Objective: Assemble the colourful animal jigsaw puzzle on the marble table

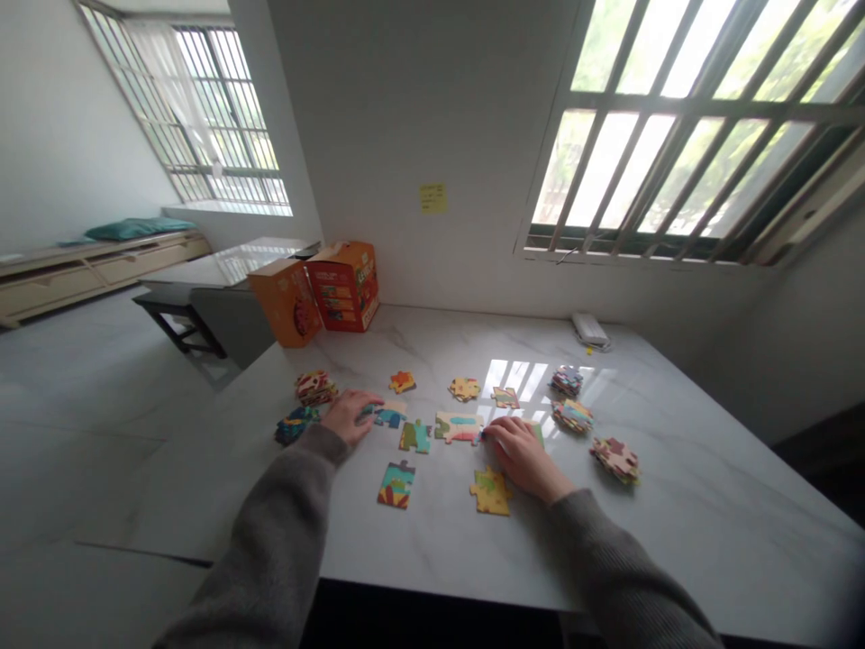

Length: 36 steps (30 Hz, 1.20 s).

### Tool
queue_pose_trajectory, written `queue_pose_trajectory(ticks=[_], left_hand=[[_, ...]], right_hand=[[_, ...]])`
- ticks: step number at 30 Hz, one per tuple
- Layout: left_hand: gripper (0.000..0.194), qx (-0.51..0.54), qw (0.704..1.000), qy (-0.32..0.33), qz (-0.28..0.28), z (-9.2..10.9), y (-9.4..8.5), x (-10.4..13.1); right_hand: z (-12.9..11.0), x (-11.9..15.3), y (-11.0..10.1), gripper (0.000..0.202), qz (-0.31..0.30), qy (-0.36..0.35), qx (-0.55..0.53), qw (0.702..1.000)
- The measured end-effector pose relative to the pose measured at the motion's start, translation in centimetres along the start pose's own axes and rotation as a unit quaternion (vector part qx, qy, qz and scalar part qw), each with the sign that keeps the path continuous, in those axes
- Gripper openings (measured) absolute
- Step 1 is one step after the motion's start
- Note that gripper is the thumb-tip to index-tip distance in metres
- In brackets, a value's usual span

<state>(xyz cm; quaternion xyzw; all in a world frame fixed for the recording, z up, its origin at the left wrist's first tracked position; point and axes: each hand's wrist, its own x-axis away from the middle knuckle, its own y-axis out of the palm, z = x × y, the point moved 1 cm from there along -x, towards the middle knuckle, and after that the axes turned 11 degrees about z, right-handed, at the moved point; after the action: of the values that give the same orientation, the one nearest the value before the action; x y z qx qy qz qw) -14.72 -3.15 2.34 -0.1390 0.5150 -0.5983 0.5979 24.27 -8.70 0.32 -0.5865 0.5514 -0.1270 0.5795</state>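
Reaching over a glossy, marbled surface (432, 552): left grip (347, 417), right grip (519, 451)

The right grip is loosely bent, fingers close together, its tips at the right end of an oblong pale piece (459, 427); whether they pinch it cannot be told. A green-printed piece (538, 432) shows partly behind the knuckles. The left grip arches, fingers curved and thumb lower, just beside a blue-printed piece (392, 415); its hold cannot be told either. Soft grey sleeves (277, 523) cover both arms, ribbed on the right.

Between the hands lies a green-and-teal piece (415, 436), flat, knobbed and apart from the pale one. Nearer the wearer are a teal piece (396, 486) with a rounded tab and a matte yellow piece (492, 492). Farther off sits an orange piece (401, 382).

Ragged-edged stacks flank the hands: a red stack (315, 388) and a blue stack (295, 425) at left, a pinkish stack (615, 460) at right. Behind stand an orange box (287, 302) and a squared red box (343, 288).
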Motion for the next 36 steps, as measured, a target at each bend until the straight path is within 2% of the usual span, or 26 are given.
queue_pose_trajectory(ticks=[3,6,10,13,17,21,23,25,28,31,33,36], left_hand=[[0.044,-0.035,0.999,0.011,-0.029,1.2,1.7,0.0],[0.041,-0.068,0.997,0.016,-0.036,2.2,2.7,-0.7],[0.037,-0.104,0.993,0.016,-0.052,2.5,2.7,-1.3],[0.039,-0.089,0.995,0.007,-0.052,2.7,2.6,-1.3],[0.024,0.06,0.998,0.011,-0.009,3.3,2.5,-1.6],[0.009,0.239,0.97,-0.022,0.037,4.8,2.7,-2.8],[0.014,0.338,0.939,-0.06,0.027,6.4,3.6,-3.6],[0.02,0.385,0.92,-0.076,-0.015,8.8,5.0,-4.3],[0.016,0.401,0.914,-0.04,-0.041,12.7,7.6,-4.8],[0.013,0.379,0.924,-0.004,-0.041,15.3,10.0,-4.8],[0.017,0.345,0.938,0.028,-0.02,15.8,10.9,-4.5],[0.037,0.239,0.964,0.116,-0.019,15.4,11.5,-3.8]], right_hand=[[0.1,-0.1,0.2,0.03,-0.001,0.001,0.001,1.0],[0.1,-0.1,0.2,0.03,0.001,0.002,-0.002,1.0],[0.1,-0.1,0.1,0.03,0.002,0.002,-0.009,1.0],[0.2,0.0,0.1,0.031,0.014,0.006,-0.017,1.0],[0.4,-0.1,-0.1,0.031,0.06,0.025,-0.038,0.997],[0.0,-0.7,-0.6,0.027,0.126,0.051,-0.1,0.986],[-0.6,-1.1,-0.8,0.028,0.144,0.066,-0.156,0.975],[-1.4,-1.5,-1.0,0.032,0.149,0.088,-0.219,0.96],[-2.2,-1.8,-0.7,0.043,0.148,0.117,-0.278,0.942],[-1.9,-1.8,-0.2,0.037,0.137,0.127,-0.279,0.942],[-0.9,-1.6,0.0,0.031,0.126,0.148,-0.269,0.943],[1.5,-1.1,-0.1,0.033,0.129,0.197,-0.235,0.943]])
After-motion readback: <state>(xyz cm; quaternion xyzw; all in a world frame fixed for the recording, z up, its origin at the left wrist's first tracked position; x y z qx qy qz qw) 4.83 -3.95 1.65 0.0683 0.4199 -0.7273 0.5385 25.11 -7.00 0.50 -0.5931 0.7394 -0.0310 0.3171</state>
